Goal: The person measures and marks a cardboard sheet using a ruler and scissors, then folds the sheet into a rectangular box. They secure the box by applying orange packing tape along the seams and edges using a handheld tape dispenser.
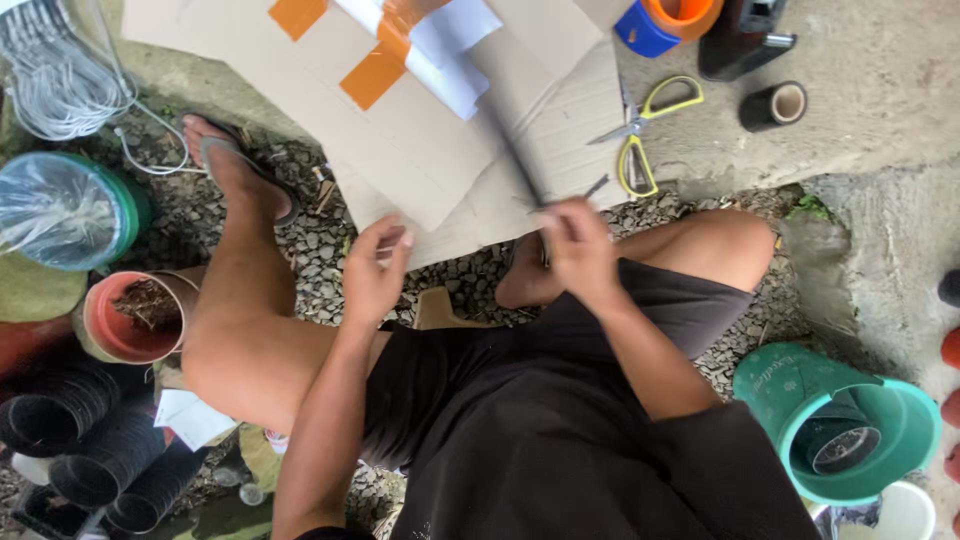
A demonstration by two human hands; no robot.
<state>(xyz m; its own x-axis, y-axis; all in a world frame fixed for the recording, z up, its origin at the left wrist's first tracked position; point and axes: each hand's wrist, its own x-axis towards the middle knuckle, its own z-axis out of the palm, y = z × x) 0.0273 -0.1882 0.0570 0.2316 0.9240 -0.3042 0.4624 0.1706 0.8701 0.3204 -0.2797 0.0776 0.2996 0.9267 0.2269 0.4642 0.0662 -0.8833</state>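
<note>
At far left, a bundle of white wire hangers (55, 75) lies at the top edge, w/ a plastic-covered green bucket (65, 210) below it and a pink pot with soil (128, 318) under that. Black nursery pots (75, 440) are stacked in rows at the bottom left corner. Next comes the person's foot in a sandal (235, 165), resting on gravel.

Near the middle, the left hand (372, 272) holds the lower edge of a big cardboard sheet (430, 130); thumb and fingers are bent and pinch the cardboard rim. The sheet lies flat on the ground just in front of the knees, w/ orange tape strips (372, 72) and white paper on top.

The right hand (578, 250) is closed around a thin dark tool (515, 150), blurred, approx. like a blade or rod; its tip points up-left over the cardboard. Fingers are curled tight on the handle.

Further right, yellow-handled scissors (645, 130) lie open on the concrete beside the sheet's right edge, and a black tape roll (775, 105) is near them. At bottom right stands a teal bucket (840, 420), tilted.
</note>
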